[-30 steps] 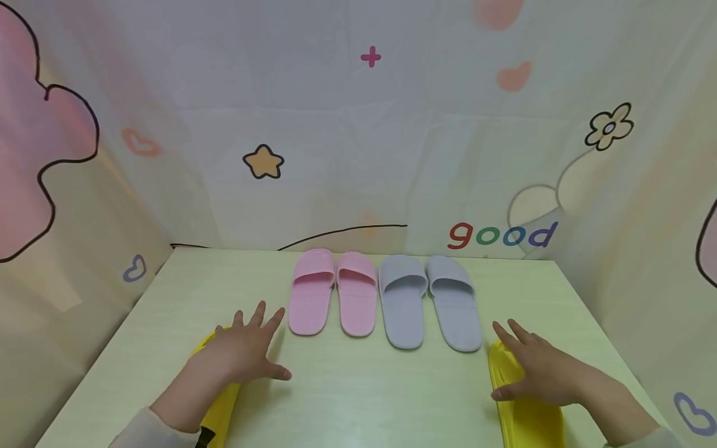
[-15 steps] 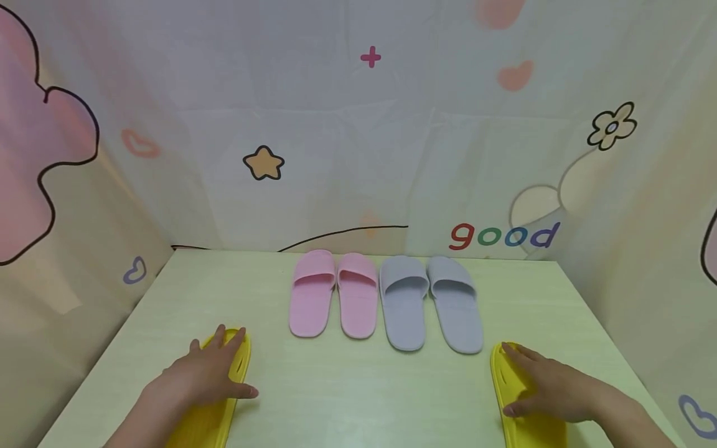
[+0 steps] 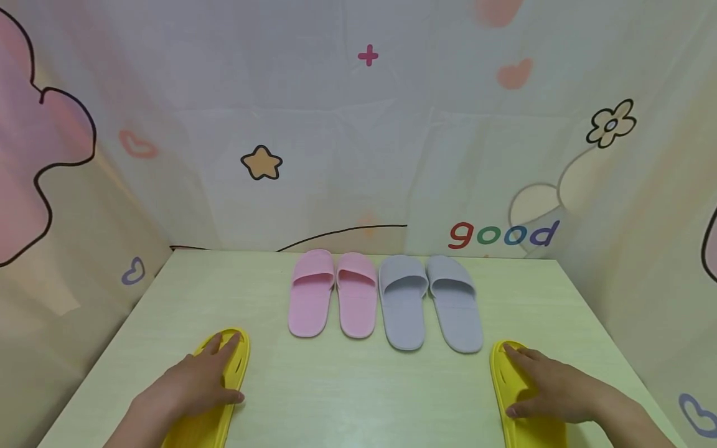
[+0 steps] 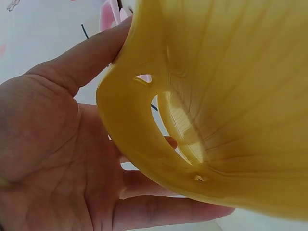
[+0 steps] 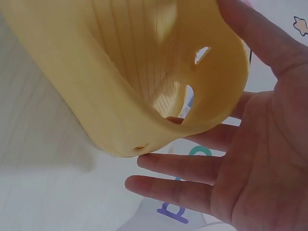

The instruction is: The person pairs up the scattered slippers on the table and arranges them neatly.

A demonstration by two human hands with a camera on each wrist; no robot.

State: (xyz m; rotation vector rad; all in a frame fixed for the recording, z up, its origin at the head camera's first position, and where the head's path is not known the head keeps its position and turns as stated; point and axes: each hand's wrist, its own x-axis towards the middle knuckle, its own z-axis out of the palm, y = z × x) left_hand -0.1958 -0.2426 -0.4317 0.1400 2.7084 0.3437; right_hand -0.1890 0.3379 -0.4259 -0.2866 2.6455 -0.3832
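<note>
My left hand (image 3: 196,382) lies over the upper of a yellow slide slipper (image 3: 238,367) at the front left. In the left wrist view its thumb (image 4: 86,57) meets one side of the upper, and its straight fingers reach around the other side; one fingertip shows through a cut-out slot. At the front right, my right hand (image 3: 554,386) spans a second yellow slipper (image 3: 504,370), its toe pointing away from me. The right wrist view shows straight, spread fingers (image 5: 178,166) beside the toe end. Each hand hides part of its slipper.
A pair of pink slippers (image 3: 309,311) and a pair of grey slippers (image 3: 406,320) stand side by side at the back of the pale table (image 3: 370,398). Behind them hangs a patterned curtain (image 3: 336,124), which also covers both sides.
My left hand has come down and to the left onto its yellow slipper. My right hand has lowered and moved slightly over the other one. The pink and grey slippers stay put.
</note>
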